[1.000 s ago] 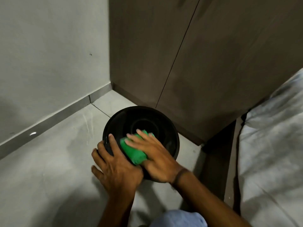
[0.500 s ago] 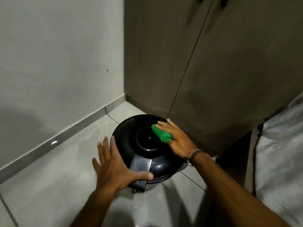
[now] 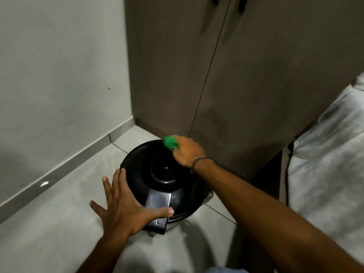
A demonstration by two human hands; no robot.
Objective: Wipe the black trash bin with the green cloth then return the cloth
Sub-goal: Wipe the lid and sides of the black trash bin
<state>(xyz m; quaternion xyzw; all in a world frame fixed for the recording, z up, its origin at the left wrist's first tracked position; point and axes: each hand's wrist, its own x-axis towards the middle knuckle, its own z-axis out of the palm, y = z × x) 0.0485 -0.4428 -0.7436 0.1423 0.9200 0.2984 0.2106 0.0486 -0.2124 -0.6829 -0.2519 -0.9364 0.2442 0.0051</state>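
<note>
Head view, single frame.

- **Bin** (image 3: 157, 174): black, round, lid down, at centre of frame. It stands on the floor (image 3: 59, 223) in the corner where the wall (image 3: 59, 75) at frame left meets the cabinet (image 3: 256, 75) at upper centre. Its far rim lies close to the cabinet doors; contact cannot be told. A glossy plate (image 3: 158, 199) sits on the lid's near edge.
- **Cloth** (image 3: 170, 142): green, bunched, at the lid's far rim, upper centre.
- **Right hand** (image 3: 187, 152): fingers curled round the cloth, holding it against that rim. A dark band (image 3: 199, 161) circles the wrist.
- **Left hand** (image 3: 126, 205): fingers straight and spread, palm flat against the lid's lower-left edge. The thumb lies across the near rim just below the plate. It holds nothing.
- **Room:** tile floor runs from the bin's lower-left side to the skirting (image 3: 59, 180).
- **Right of frame:** pale bedding (image 3: 325, 164), with a narrow dark gap between it and the cabinet.
</note>
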